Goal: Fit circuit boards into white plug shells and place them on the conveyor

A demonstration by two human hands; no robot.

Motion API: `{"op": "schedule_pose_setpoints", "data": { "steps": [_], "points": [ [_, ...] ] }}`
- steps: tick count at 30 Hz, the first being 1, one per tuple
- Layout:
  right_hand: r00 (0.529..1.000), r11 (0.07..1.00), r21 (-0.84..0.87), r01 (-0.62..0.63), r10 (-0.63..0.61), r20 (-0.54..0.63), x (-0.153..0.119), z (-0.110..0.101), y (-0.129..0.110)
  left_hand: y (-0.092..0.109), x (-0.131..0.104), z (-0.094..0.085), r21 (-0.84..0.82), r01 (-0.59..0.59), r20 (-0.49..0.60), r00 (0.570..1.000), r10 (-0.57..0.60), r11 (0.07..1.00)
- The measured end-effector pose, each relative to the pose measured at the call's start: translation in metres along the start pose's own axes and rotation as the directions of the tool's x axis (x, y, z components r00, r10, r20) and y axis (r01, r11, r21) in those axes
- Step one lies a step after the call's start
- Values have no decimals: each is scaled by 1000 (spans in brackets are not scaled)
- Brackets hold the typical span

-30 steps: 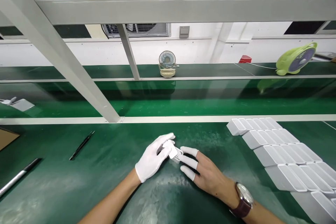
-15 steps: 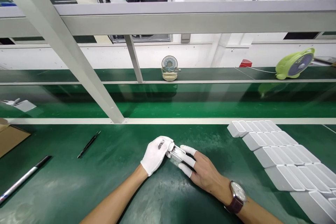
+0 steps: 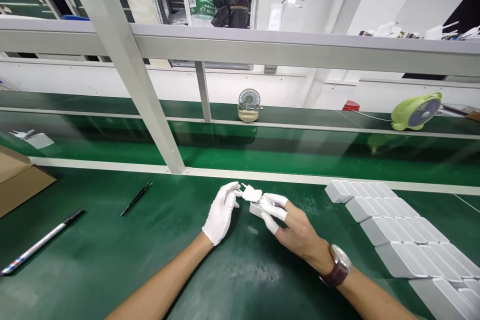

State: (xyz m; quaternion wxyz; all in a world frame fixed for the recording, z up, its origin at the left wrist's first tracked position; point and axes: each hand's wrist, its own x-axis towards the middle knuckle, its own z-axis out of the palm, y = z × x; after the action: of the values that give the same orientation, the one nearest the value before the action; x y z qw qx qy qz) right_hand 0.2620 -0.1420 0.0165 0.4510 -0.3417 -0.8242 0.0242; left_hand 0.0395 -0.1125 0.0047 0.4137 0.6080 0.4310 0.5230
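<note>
My right hand (image 3: 298, 222), with white finger cots on its fingers, grips a small white plastic housing (image 3: 256, 209) above the green bench. A white two-pin plug piece (image 3: 252, 193) lies over the housing's upper side, its pins pointing left. Whether the two parts are joined I cannot make out. My left hand (image 3: 221, 214) wears a white glove. Its fingers are loosely spread right beside the pins, apparently not closed round the piece.
Rows of white open housings (image 3: 403, 232) stand at right. A black pen (image 3: 136, 199) and a marker (image 3: 43, 242) lie left, near a cardboard box (image 3: 22, 180). Beyond the metal frame (image 3: 150, 105) are a small fan (image 3: 249, 105) and a green fan (image 3: 416, 111).
My left hand has loosened from the plug piece and its fingers have spread. The plug piece now shows clearly over the housing in my right hand. The camera view has shifted.
</note>
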Motion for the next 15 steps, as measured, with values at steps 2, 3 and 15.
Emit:
{"op": "schedule_pose_setpoints", "data": {
  "steps": [2, 3, 15],
  "points": [
    [1000, 1000, 26, -13, 13, -3, 1, 1, -1, -2, 0, -2, -15, -31, -21, 999, 30, 999],
    [1000, 999, 41, -19, 19, 16, -1, 4, -1, -2, -1, -2, -15, -42, -19, 999, 42, 999],
    [986, 996, 32, -81, 76, 150, -35, 26, 9, 3, -2, 10, 325, 35, 138, 987, -84, 945]
  ]
}}
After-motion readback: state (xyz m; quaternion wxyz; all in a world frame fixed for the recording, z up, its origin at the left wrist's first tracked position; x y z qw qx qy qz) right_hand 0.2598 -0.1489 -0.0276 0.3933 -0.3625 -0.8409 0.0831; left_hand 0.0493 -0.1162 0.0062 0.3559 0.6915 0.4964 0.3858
